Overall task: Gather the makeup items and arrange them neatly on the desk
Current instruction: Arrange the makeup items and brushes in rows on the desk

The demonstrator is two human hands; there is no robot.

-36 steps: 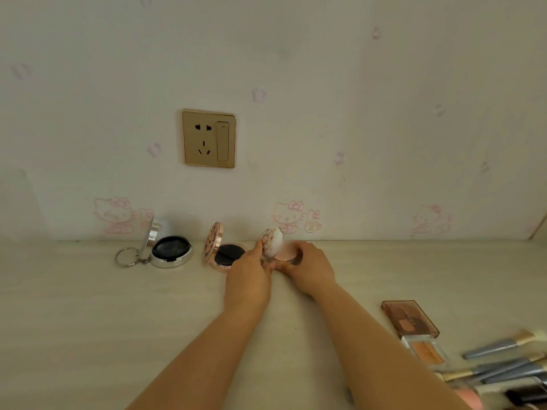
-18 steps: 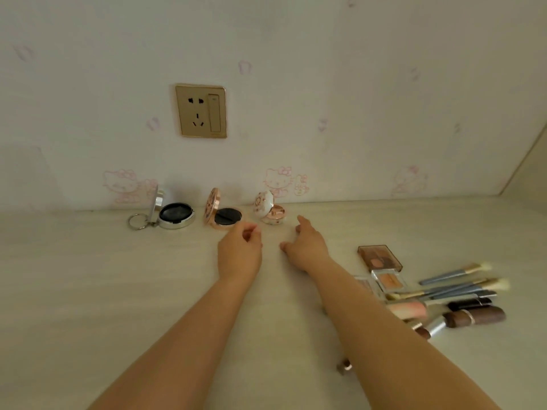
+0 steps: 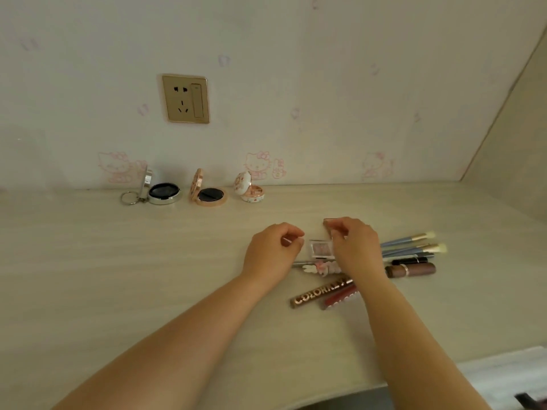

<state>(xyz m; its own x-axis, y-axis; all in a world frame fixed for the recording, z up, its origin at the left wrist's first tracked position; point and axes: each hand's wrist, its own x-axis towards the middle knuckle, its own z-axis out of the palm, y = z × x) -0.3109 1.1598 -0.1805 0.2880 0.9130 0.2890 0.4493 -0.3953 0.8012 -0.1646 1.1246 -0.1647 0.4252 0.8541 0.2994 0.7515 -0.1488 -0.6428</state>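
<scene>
Three opened compacts stand in a row by the wall: a silver compact [image 3: 164, 192] with a key ring, a rose-gold compact [image 3: 208, 197] and a small white flowered compact [image 3: 251, 193]. My right hand [image 3: 353, 247] curls its fingers over a brown palette [image 3: 327, 223] and grips it; most of the palette is hidden. My left hand [image 3: 273, 251] hovers beside it with loosely curled fingers and holds nothing. Between the hands lies a small clear eyeshadow case [image 3: 321, 248].
Right of my hands lie several blue-handled brushes [image 3: 414, 247], a black tube [image 3: 410, 260] and a brown tube [image 3: 411, 269]. Nearer me are a pink plush-topped item [image 3: 321, 267], a brown COLORKEY tube [image 3: 321, 292] and a red tube [image 3: 340, 298]. A wall socket [image 3: 186, 99] is above.
Both hands left the white flowered compact by the wall and drew back to the right. The right hand now grips the brown palette. The view tilted down and right.
</scene>
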